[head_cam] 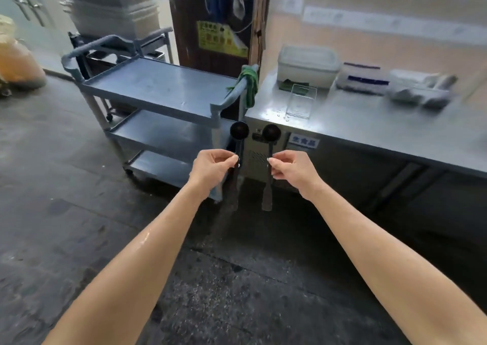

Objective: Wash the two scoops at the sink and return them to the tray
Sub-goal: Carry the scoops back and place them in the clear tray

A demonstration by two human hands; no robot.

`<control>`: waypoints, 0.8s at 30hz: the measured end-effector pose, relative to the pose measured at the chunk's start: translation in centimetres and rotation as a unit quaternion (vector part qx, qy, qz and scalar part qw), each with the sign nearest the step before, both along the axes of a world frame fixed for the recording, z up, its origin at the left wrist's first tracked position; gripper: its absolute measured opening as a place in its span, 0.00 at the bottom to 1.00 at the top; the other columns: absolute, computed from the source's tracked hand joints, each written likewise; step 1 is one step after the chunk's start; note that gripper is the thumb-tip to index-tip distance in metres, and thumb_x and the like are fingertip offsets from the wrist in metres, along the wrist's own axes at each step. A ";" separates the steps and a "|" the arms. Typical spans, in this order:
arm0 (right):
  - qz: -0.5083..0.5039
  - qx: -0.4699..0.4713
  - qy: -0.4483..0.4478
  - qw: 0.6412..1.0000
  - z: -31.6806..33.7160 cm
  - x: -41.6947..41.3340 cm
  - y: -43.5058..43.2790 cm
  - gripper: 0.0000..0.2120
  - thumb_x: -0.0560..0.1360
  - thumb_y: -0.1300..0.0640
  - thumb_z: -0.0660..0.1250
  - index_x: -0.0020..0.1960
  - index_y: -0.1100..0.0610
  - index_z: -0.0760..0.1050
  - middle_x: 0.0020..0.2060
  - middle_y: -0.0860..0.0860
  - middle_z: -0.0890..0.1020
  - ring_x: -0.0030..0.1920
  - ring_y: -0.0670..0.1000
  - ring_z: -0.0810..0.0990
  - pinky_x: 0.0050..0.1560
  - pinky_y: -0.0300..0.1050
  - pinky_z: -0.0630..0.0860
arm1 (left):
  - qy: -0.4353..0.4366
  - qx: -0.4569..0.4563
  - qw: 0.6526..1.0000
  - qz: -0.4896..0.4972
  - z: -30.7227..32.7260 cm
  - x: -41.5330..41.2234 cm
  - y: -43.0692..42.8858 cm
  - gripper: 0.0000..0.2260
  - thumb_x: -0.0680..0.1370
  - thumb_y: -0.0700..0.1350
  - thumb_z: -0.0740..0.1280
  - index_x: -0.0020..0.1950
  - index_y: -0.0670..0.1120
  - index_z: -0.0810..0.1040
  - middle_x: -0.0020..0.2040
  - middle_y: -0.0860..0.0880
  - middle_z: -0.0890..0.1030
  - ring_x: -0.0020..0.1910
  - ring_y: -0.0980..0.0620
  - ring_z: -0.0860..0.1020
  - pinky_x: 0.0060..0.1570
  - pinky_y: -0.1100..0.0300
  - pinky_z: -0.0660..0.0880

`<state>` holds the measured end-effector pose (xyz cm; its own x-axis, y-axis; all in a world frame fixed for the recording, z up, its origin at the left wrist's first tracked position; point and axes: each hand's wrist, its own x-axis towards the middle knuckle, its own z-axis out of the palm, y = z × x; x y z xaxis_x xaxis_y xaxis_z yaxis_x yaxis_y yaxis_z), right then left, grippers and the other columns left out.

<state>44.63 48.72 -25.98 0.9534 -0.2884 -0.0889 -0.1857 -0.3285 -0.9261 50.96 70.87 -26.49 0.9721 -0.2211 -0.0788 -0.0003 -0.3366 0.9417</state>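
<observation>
I hold two black long-handled scoops upright in front of me, bowls up. My left hand pinches the handle of the left scoop, and my right hand pinches the handle of the right scoop. Both handles hang down below my fingers over the floor. A clear rectangular tray stands on the steel counter beyond the right scoop, with water drops beside it. My left forearm is wet. No sink is in view.
A grey three-shelf cart stands left of the counter, with a green cloth over its handle. White lidded containers and wrapped items sit at the counter's back. Stacked bins stand behind the cart. The dark floor is wet.
</observation>
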 end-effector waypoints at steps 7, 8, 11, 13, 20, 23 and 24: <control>-0.067 -0.020 0.013 0.997 -0.3 -0.7 -3.5 0.11 0.79 0.57 0.71 0.61 0.58 0.81 0.48 0.53 0.85 0.50 0.52 0.86 0.54 0.48 0.85 | -0.008 -0.004 0.998 -0.060 0.7 1.7 -5.0 0.06 0.74 0.56 0.73 0.46 0.56 0.86 0.45 0.58 0.87 0.53 0.53 0.82 0.64 0.40 0.74; -0.074 -0.019 0.015 0.997 -0.4 -0.7 -4.0 0.12 0.79 0.57 0.71 0.61 0.58 0.81 0.48 0.53 0.85 0.50 0.51 0.86 0.54 0.48 0.85 | -0.004 -0.004 0.998 -0.063 0.6 2.0 -5.7 0.06 0.74 0.56 0.73 0.46 0.56 0.87 0.44 0.58 0.87 0.53 0.53 0.83 0.64 0.41 0.74; -0.090 -0.014 0.014 0.996 -0.9 -0.5 -6.1 0.12 0.79 0.56 0.71 0.61 0.58 0.81 0.49 0.54 0.86 0.50 0.52 0.86 0.55 0.49 0.85 | 0.006 0.003 0.997 -0.077 0.1 2.9 -8.3 0.06 0.74 0.55 0.73 0.45 0.55 0.86 0.43 0.58 0.87 0.52 0.54 0.83 0.62 0.44 0.76; -0.095 -0.014 0.012 0.995 -1.1 -0.1 -7.6 0.13 0.79 0.56 0.72 0.61 0.58 0.81 0.49 0.54 0.86 0.50 0.51 0.86 0.55 0.48 0.85 | 0.003 0.008 0.996 -0.086 -0.3 3.5 -9.9 0.05 0.75 0.55 0.73 0.46 0.55 0.86 0.44 0.58 0.86 0.52 0.55 0.83 0.62 0.45 0.76; -0.099 -0.030 0.001 0.995 -0.6 2.7 -14.5 0.14 0.79 0.55 0.71 0.63 0.59 0.81 0.50 0.53 0.85 0.50 0.49 0.85 0.51 0.42 0.84 | -0.001 -0.017 0.995 -0.095 -0.6 6.0 -17.4 0.06 0.78 0.47 0.71 0.51 0.48 0.85 0.46 0.52 0.85 0.50 0.53 0.82 0.46 0.65 0.74; -0.094 -0.041 -0.007 0.995 0.0 4.0 -17.2 0.13 0.79 0.55 0.71 0.61 0.59 0.81 0.50 0.53 0.85 0.50 0.50 0.85 0.52 0.43 0.84 | 0.006 -0.016 0.996 -0.092 -0.2 7.2 -20.4 0.09 0.79 0.47 0.70 0.56 0.44 0.83 0.49 0.49 0.85 0.52 0.52 0.82 0.46 0.65 0.74; -0.094 -0.039 -0.007 0.995 0.3 4.5 -18.2 0.12 0.79 0.55 0.71 0.61 0.58 0.82 0.50 0.53 0.85 0.50 0.50 0.85 0.53 0.45 0.84 | 0.007 -0.018 0.996 -0.091 0.0 7.6 -21.4 0.09 0.79 0.47 0.70 0.56 0.44 0.83 0.50 0.48 0.85 0.52 0.51 0.82 0.46 0.65 0.74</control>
<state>49.15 30.54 -25.69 0.8831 -0.4670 -0.0464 -0.2375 -0.3595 -0.9024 58.60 49.45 -26.51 0.9147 -0.3959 -0.0818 -0.0442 -0.2991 0.9532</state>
